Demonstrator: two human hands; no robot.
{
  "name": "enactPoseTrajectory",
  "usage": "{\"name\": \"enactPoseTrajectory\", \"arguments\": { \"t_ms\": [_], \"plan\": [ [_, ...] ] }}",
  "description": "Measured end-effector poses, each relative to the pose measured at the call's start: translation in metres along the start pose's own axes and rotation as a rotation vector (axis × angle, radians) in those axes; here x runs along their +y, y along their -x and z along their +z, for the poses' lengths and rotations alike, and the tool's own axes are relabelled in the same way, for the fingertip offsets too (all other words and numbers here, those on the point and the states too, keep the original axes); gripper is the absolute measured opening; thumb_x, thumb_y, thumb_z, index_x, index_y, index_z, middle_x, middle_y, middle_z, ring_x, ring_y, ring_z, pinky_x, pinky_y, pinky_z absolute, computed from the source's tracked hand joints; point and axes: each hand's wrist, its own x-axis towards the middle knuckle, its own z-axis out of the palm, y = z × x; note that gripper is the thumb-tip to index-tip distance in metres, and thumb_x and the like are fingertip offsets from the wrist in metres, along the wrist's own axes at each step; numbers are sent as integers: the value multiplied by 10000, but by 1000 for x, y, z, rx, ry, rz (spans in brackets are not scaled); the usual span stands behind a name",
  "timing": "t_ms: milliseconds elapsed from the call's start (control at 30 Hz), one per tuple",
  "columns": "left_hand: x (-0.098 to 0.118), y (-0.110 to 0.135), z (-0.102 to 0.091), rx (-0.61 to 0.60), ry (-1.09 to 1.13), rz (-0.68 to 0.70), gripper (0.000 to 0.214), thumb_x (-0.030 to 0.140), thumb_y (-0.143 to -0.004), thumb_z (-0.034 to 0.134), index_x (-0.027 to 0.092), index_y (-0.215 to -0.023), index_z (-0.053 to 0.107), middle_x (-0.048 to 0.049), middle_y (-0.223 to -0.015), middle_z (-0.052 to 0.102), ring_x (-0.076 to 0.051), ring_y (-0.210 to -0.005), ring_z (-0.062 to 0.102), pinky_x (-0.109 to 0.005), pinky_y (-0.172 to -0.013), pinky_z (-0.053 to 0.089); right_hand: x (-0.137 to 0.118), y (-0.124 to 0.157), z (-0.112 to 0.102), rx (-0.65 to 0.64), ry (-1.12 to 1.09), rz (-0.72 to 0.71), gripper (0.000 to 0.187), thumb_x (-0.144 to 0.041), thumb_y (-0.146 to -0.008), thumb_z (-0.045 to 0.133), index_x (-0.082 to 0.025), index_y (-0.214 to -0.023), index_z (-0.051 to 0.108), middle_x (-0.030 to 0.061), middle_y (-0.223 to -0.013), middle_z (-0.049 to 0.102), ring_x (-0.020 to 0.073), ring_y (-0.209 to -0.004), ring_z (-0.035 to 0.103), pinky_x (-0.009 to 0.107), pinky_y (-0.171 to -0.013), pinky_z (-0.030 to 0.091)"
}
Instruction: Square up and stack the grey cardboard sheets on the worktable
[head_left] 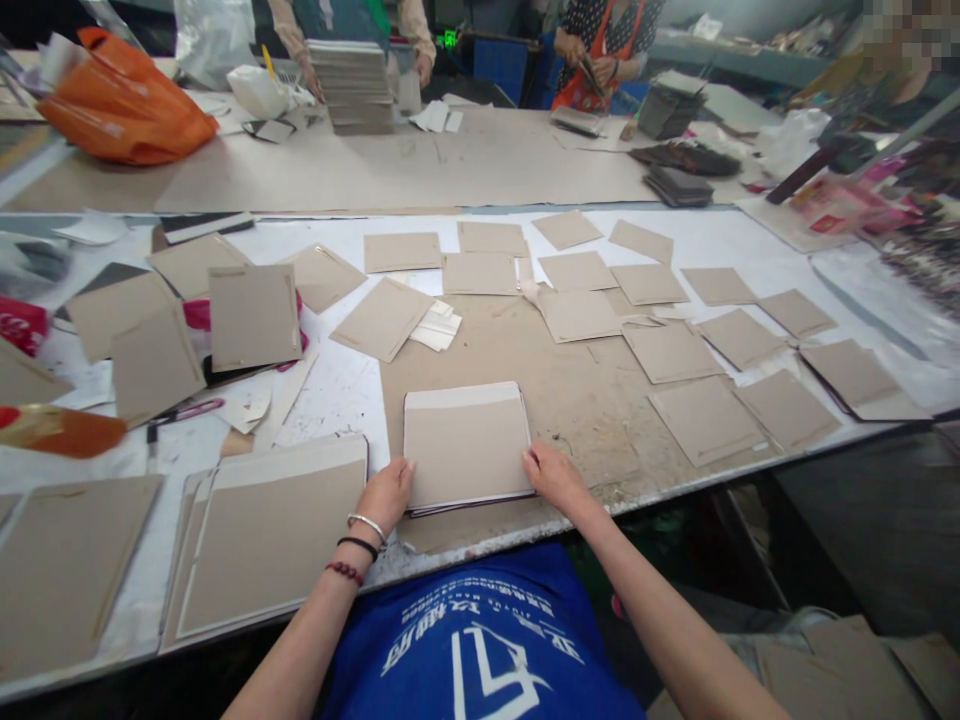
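The left hand [386, 495] and right hand [553, 478] lie against the near edge of a cardboard stack [466, 447], fingers together, close to the counter [337, 390] front. A careless nudge could slide sheets off.

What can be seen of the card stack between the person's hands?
The stack of tan cardboard sheets lies flat on a large brown board, near the front edge of the white-topped table. Its top sheet is plain, with a paler strip along the far edge, and dark layers show along the near edge. The left hand and right hand touch its near corners.
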Motion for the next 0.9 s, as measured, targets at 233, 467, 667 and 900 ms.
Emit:
{"name": "enactPoseTrajectory", "arguments": {
  "t_ms": [233,467,667,900],
  "plan": [
    [0,-1,1,0,-23,-27,257,317,-912,309,197,-796,505,-85,-800,650,-216,-777,606,-272,-637,351,-4,1,-4,-34,45,6,188,-248,-919,393,-172,-878,559,77,-862,626,190,-765,552,276,-618,305],
    [1,1,0,0,-21,-34,259,308,-917,310,194,-800,512,-76,-802,647,-201,-773,600,-263,-638,341,-4,-1,-2,-79,73,18,189,-258,-919,387,-168,-910,554,95,-895,627,201,-811,564,280,-647,325],
    [3,0,-1,-13,-5,-49,236,285,-908,350,187,-783,523,-77,-770,647,-201,-737,590,-268,-630,328,-7,1,-4,-112,91,38,190,-259,-920,382,-162,-939,544,107,-937,619,204,-835,564,284,-667,332],
    [1,-1,1,8,28,-50,240,275,-900,365,188,-754,534,-68,-743,640,-190,-721,579,-262,-625,327,-9,1,-6,-133,98,29,193,-234,-927,376,-153,-934,550,107,-964,610,199,-865,552,280,-685,328]
  ]
}}
